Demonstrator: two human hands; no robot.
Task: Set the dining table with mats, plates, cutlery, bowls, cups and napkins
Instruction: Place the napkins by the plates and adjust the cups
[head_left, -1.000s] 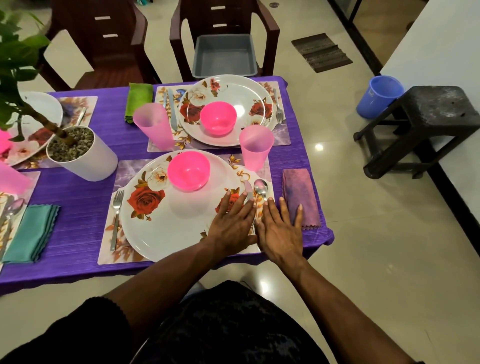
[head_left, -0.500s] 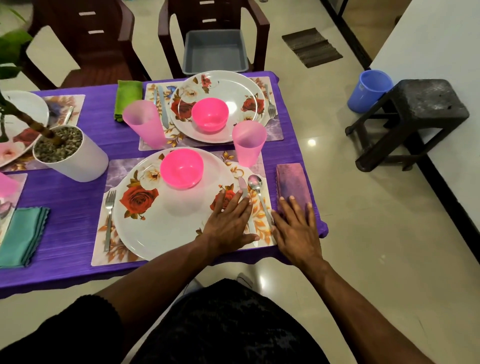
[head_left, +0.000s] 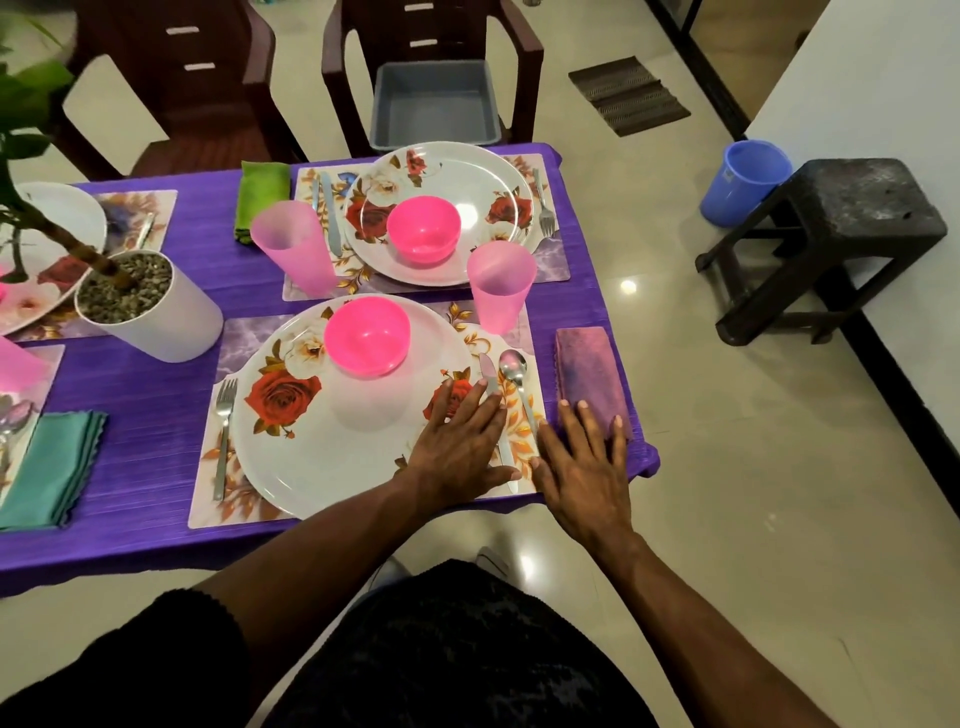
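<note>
The near setting has a floral mat (head_left: 239, 338), a rose-printed plate (head_left: 322, 441), a pink bowl (head_left: 367, 335), a pink cup (head_left: 500, 286), a fork (head_left: 223, 431), a knife (head_left: 488, 371) and a spoon (head_left: 514, 371). My left hand (head_left: 460, 447) lies flat with straight fingers on the plate's right rim and over the knife. My right hand (head_left: 582, 462) lies flat at the table's right corner, its fingertips touching the near end of the folded purple napkin (head_left: 587, 371). Neither hand holds anything.
A second full setting (head_left: 441, 208) with a green napkin (head_left: 260, 197) lies beyond. A white plant pot (head_left: 150, 306) stands left of the plate, a teal napkin (head_left: 47, 467) further left. A grey tub (head_left: 436, 104) sits on the far chair. Black stool (head_left: 841, 223) and blue bucket (head_left: 743, 179) stand right.
My right hand has slid right, from beside the spoon onto the near end of the purple napkin. My left hand has stayed on the plate's right rim.
</note>
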